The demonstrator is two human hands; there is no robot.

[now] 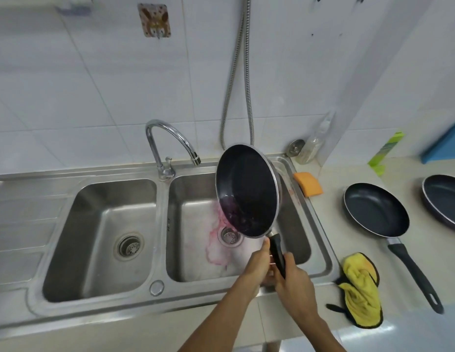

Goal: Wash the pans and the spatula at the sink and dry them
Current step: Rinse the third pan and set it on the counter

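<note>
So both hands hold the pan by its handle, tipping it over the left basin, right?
No. The head view shows the pan tipped over the right basin, not the left. The left hand and right hand both hold its handle.

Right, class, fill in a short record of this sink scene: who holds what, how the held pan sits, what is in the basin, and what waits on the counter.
Held item: black pan, tilted steeply, open side facing the camera
Position: over the right basin
Grip: left hand and right hand, both on the pan's handle
In the basin: pink liquid around the drain
On the counter, right of the sink: second pan, third pan, orange sponge, yellow cloth
</note>
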